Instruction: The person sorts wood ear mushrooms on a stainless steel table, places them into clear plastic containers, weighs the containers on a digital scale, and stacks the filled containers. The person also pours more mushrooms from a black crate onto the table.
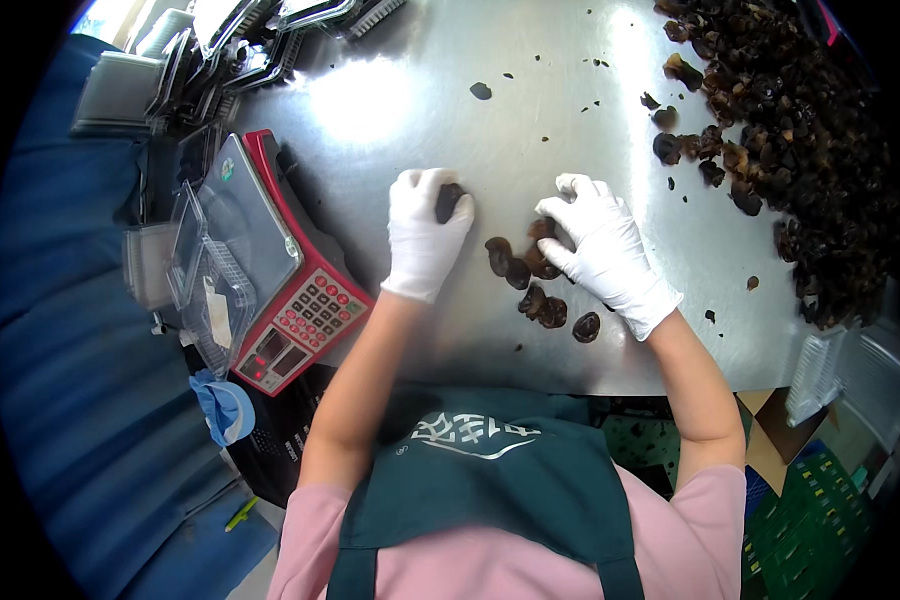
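Observation:
My left hand [426,232], in a white glove, holds a dark wood ear mushroom [448,202] between thumb and fingers over the steel table [495,150]. To its right, my gloved right hand [604,244] has thumb and forefinger around a brown wood ear piece [541,229]. Another brown piece [541,264] lies just under that thumb. Loose wood ears lie between and below the hands, among them a curled one [499,256], a clumped pair [551,311] and a single round one [586,328]. The right palm hides part of the table.
A large heap of wood ears [817,142] covers the table's right side. On the left stands a red digital scale [319,307], with an open clear plastic box [221,300] by its edge. Stacked clear containers [247,52] fill the far left corner. Plastic trays [817,375] sit at the right edge.

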Demonstrator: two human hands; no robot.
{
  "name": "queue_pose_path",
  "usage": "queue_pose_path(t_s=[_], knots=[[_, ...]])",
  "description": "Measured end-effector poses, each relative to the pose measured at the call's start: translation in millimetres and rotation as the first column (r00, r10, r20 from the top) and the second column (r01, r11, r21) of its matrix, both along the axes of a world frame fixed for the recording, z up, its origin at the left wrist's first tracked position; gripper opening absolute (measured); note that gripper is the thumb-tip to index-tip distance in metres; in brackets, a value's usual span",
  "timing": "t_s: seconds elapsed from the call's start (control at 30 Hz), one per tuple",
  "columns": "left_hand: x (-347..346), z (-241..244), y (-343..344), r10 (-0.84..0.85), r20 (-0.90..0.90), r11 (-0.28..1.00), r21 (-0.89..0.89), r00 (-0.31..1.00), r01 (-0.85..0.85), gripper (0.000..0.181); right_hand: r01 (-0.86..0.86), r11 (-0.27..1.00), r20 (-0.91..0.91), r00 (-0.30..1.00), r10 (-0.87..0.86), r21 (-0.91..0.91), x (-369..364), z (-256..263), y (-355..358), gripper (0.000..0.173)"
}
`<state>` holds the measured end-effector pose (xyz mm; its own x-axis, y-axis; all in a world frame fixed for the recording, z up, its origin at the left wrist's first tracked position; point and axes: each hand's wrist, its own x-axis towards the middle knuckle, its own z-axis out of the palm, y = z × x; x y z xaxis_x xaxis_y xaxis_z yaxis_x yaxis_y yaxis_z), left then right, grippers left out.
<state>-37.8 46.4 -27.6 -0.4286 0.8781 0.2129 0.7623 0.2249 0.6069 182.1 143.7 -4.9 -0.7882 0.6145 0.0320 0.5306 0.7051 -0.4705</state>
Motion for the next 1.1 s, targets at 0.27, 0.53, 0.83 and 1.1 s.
queue_pose_path(t_s=[0.27, 0.53, 0.83, 1.1], knots=[[37.8, -5.4, -77.8, 0.088, -0.088, 0.99, 0.116, 0.992, -0.077, 0.033, 0.016, 0.999, -0.031, 0.999, -0.018, -0.051, 46.1, 6.2, -17.1, 0.032], [46.1, 7.8, -62.0, -0.291, -0.095, 0.957, -0.04, 0.952, 0.289, 0.094, 0.042, 0.999, -0.055, 0.998, -0.044, -0.025, 62.7, -3.5, -38.4, 0.051], [69.8, 12.2, -59.0, -0.461, -0.096, 0.886, -0.111, 0.882, 0.451, 0.11, 0.233, 0.972, -0.228, 0.946, -0.232, -0.026, 74.0, -15.7, -71.8, 0.082], [97.6, 0.2, -41.9, -0.603, -0.126, 0.798, -0.097, 0.788, 0.595, 0.12, 0.353, 0.891, -0.505, 0.735, -0.453, -0.286, 43.7, -30.2, -103.8, 0.064]])
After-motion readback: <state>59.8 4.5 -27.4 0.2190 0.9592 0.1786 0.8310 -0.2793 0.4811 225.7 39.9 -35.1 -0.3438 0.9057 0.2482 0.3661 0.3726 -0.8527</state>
